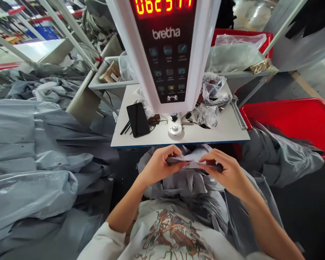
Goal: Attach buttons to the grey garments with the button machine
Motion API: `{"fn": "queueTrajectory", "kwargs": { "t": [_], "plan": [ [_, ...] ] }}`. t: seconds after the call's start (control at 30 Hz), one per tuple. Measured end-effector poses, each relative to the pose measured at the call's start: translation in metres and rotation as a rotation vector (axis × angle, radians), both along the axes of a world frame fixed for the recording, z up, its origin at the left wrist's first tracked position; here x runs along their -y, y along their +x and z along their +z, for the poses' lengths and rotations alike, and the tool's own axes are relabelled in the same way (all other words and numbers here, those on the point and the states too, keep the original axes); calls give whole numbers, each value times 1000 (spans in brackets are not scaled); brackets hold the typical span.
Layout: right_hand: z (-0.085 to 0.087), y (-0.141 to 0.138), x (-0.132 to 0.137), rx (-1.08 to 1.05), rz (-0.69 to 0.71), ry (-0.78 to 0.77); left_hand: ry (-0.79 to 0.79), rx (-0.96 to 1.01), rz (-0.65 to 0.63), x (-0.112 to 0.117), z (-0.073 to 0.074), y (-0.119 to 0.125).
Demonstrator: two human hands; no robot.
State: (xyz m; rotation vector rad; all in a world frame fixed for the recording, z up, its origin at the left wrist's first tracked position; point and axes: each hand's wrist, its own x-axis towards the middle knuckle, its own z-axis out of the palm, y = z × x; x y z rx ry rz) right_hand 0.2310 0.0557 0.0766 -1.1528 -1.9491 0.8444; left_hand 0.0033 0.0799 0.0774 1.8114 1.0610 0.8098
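A grey garment (178, 182) lies bunched across my lap, its upper edge raised between my two hands. My left hand (161, 164) pinches the folded edge between thumb and fingers. On the other side, my right hand (223, 168) pinches the same edge, thumb below and fingers above. Just beyond my hands is the front edge of a white machine table (141, 141). Over it rises a button machine (189, 90) with a control panel and red lit digits. Its small white lower arm (175, 130) sits on the tabletop.
A black phone (138, 121) lies left on the table, clear plastic bags (209, 113) right. Grey garments (21, 144) are heaped at my left. A red bin (292, 119) stands at right, with grey cloth (276, 155) beside it. A grey tray (105, 85) sits behind.
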Motion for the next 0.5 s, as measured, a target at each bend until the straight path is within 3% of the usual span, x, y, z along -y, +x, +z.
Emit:
{"fn": "queueTrajectory", "kwargs": {
  "t": [0.13,0.23,0.3,0.5],
  "plan": [
    [-9,6,12,47,-24,291,459,-148,-109,5,-5,-19],
    [-20,7,18,117,-33,497,775,-230,-54,10,-8,-27],
    [-25,6,20,137,-26,550,860,-245,-4,12,-10,-30],
    [-29,-1,17,152,6,562,889,-285,41,14,-13,-38]
  ]
}}
